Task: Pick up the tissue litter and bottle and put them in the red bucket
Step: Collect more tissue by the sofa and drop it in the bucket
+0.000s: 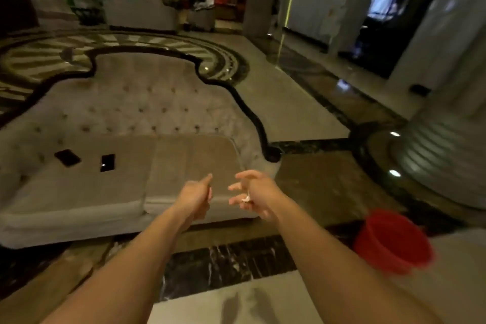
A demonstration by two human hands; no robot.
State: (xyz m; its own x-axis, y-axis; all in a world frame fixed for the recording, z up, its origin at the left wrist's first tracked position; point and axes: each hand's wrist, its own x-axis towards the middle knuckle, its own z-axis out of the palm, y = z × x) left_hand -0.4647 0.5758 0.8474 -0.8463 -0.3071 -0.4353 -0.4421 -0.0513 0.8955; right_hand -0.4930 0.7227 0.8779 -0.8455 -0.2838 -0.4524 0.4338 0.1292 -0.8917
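- Tissue litter [246, 198] shows as a small white scrap tucked against the palm of the right hand [253, 196], whose fingers are spread and half curled, so the scrap seems pinned by the inner fingers and not by a full fist.
- Left hand [196, 198] is curled with the thumb raised, just beside the right; whether it holds anything I cannot tell, as only its back shows.
- Both hands hang over the front edge of the grey tufted sofa [136, 118], probably because the litter lay on its seat.
- Red bucket [391, 241] stands on the floor to the right of the sofa and well apart from the hands, its mouth tipped toward the camera, which should make it easy to drop things in.
- No bottle is visible, so that half of the task looks undone.
- Two dark flat objects [67, 157] lie on the left seat cushion; what they are is unclear.
- Next, the right hand likely needs to swing rightward and down to the bucket.
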